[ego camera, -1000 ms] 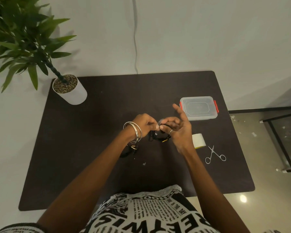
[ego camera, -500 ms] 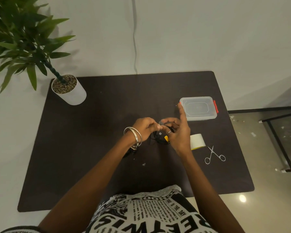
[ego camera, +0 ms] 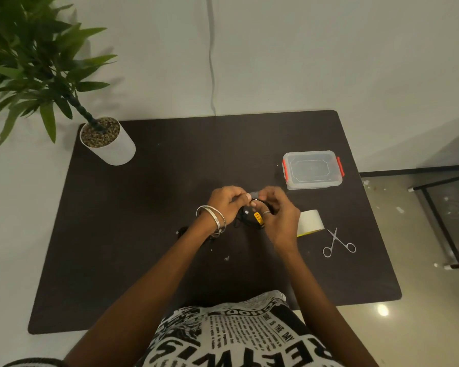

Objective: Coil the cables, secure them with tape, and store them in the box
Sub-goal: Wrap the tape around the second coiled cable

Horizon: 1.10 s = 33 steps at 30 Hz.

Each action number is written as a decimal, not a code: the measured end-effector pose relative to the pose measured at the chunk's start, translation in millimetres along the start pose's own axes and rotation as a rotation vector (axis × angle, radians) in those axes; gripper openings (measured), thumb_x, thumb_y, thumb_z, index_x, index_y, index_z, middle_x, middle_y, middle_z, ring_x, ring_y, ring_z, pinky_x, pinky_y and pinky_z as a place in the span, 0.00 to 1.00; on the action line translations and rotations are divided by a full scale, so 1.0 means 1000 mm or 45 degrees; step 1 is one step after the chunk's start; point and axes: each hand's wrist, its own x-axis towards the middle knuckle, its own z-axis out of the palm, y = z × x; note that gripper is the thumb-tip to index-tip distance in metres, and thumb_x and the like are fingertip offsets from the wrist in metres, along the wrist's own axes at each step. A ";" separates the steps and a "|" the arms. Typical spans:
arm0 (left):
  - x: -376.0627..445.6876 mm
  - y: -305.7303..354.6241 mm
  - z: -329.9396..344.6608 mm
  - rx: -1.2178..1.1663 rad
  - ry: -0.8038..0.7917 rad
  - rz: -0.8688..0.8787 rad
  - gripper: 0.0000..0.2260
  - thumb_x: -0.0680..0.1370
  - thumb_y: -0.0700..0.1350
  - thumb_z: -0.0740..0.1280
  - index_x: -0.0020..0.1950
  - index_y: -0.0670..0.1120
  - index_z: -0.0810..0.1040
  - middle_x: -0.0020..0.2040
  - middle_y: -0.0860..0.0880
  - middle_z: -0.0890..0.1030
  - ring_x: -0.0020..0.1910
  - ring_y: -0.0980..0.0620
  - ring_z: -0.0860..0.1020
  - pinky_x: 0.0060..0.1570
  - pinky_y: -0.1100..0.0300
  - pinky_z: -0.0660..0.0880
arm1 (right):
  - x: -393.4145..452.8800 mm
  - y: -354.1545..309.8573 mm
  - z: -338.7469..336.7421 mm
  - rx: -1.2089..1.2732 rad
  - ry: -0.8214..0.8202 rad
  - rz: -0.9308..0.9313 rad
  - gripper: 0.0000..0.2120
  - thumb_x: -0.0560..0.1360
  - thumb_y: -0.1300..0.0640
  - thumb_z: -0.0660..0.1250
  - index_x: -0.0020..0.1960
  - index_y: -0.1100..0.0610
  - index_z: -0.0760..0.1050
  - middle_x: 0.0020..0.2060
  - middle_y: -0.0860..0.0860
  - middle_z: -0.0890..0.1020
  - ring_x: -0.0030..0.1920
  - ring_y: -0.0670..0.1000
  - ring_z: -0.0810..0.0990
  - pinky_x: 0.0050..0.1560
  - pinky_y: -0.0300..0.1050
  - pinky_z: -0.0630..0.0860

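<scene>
My left hand and my right hand meet over the middle of the dark table, both pinching a small coil of black cable with a yellow plug. A bit of grey tape sits between my fingertips at the top of the coil. A second black cable lies on the table, mostly hidden under my left wrist. The clear box with red latches stands lidded at the right rear. A roll of pale tape lies just right of my right hand.
Small scissors lie right of the tape roll. A potted plant in a white pot stands at the table's back left corner. A grey cord hangs down the wall behind. A black metal frame stands on the floor to the right.
My right index finger, stretched out toward the box before, has curled down onto the coil. The coil has turned so its yellow plug faces up. Both hands stay in the same place.
</scene>
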 end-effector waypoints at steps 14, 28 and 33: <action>-0.002 0.012 0.001 1.102 -0.004 0.229 0.06 0.70 0.44 0.73 0.44 0.44 0.81 0.46 0.47 0.80 0.55 0.42 0.77 0.60 0.22 0.53 | 0.002 0.004 0.004 -0.673 -0.056 -0.256 0.18 0.68 0.75 0.68 0.55 0.63 0.80 0.45 0.60 0.80 0.43 0.57 0.79 0.44 0.40 0.72; 0.004 0.003 0.007 0.753 0.030 0.051 0.10 0.75 0.51 0.64 0.53 0.53 0.82 0.47 0.51 0.80 0.62 0.47 0.67 0.69 0.32 0.42 | 0.034 -0.006 -0.018 -0.281 -0.622 0.295 0.06 0.78 0.60 0.65 0.46 0.59 0.80 0.39 0.52 0.81 0.42 0.48 0.77 0.49 0.49 0.76; 0.003 0.013 0.000 0.611 -0.082 -0.064 0.10 0.79 0.49 0.60 0.51 0.51 0.81 0.53 0.52 0.79 0.66 0.49 0.62 0.70 0.34 0.40 | 0.034 -0.009 -0.020 -0.202 -0.627 0.359 0.08 0.78 0.60 0.64 0.47 0.62 0.81 0.40 0.53 0.82 0.43 0.46 0.79 0.49 0.44 0.76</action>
